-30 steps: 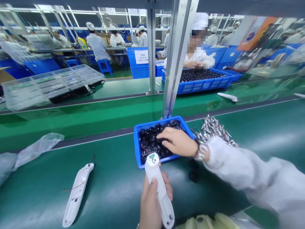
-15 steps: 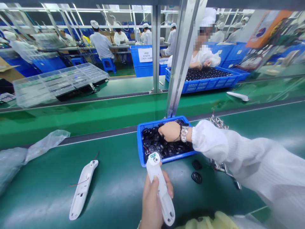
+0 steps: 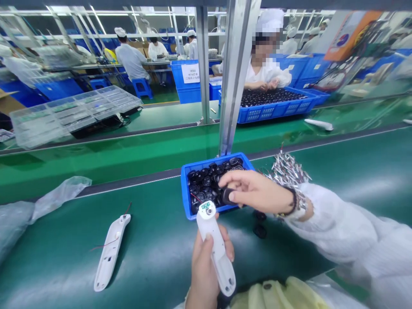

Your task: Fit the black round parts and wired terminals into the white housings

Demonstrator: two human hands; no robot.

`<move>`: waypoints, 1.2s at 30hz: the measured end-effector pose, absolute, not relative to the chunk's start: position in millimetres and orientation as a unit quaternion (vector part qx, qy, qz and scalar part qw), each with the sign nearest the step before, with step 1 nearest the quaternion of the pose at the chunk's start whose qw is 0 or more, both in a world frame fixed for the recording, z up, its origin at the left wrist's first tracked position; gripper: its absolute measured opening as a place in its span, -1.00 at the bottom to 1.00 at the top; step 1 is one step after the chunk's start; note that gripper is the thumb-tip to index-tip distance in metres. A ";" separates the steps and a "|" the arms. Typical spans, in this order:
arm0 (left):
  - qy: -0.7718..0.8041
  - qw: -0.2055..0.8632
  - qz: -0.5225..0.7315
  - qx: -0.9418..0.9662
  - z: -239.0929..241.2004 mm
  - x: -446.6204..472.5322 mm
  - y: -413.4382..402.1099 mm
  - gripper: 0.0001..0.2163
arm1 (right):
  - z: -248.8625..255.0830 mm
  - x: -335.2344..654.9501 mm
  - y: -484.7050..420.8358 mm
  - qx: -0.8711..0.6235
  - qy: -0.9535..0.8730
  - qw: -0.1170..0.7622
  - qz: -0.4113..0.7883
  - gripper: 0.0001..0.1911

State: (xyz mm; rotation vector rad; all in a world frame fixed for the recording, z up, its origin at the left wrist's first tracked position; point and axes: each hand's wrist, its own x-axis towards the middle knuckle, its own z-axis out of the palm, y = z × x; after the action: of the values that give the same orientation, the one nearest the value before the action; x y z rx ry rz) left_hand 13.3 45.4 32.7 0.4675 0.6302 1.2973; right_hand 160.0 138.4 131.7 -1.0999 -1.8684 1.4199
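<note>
My right grip (image 3: 257, 193) is pinching a black round part (image 3: 228, 196) above the blue crate (image 3: 184, 189). My left grip (image 3: 204, 270) is clenched around a white plastic handle (image 3: 216, 253), its long axis running up toward the crate, its top end just left of that part.

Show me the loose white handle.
In the head view, the white handle lies on the green belt, left of the left hand and the blue crate.
</note>
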 end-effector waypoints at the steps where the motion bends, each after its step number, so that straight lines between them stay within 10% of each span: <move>1: 0.288 0.722 0.589 0.219 34.0 14.6 43.7 -0.73 | 129.9 156.4 129.1 -0.407 -0.657 0.294 0.562 -0.79; 36: 0.401 0.650 0.383 0.520 67.5 -3.7 40.0 -0.75 | 114.9 165.4 112.5 -0.381 -0.617 0.352 0.591 -0.80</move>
State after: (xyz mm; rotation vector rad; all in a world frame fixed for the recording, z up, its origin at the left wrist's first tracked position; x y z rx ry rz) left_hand -3.7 40.0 67.5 1.1811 0.9108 0.8701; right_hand 165.4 112.5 114.9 -0.9866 -1.5974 1.5294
